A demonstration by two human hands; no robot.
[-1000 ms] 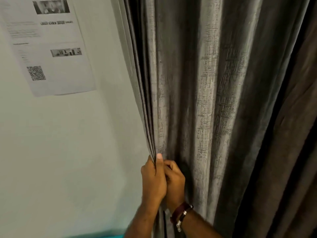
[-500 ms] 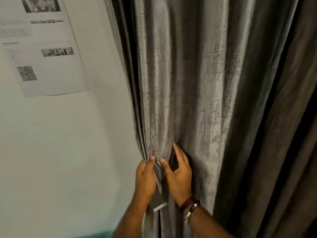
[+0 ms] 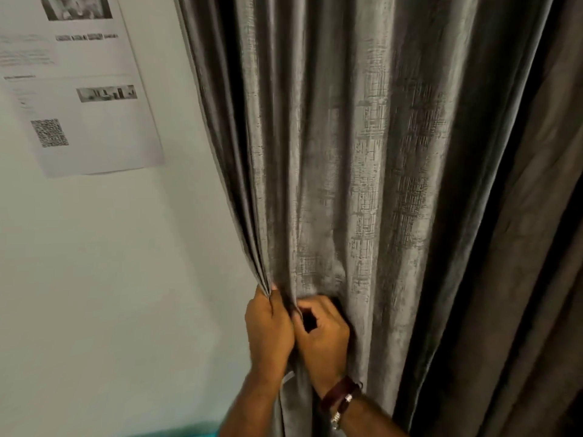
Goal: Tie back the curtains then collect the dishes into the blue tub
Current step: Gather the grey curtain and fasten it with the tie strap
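A grey textured curtain (image 3: 347, 152) hangs in long folds from the top of the view, filling the middle and right. My left hand (image 3: 268, 329) grips the gathered left edge of the curtain, thumb up against the pleats. My right hand (image 3: 321, 335), a dark band on its wrist, has its fingers curled round the folds just to the right, touching the left hand. No tie-back, dishes or blue tub can be made out.
A pale wall (image 3: 110, 279) lies to the left, with a printed paper sheet (image 3: 82, 89) bearing a QR code stuck on it. A darker brownish curtain panel (image 3: 520, 279) hangs at the right. A teal strip (image 3: 189, 430) shows at the bottom edge.
My right hand, flat on the fabric half a second ago, has curled its fingers round the folds. Both hands stay together at the curtain's left edge.
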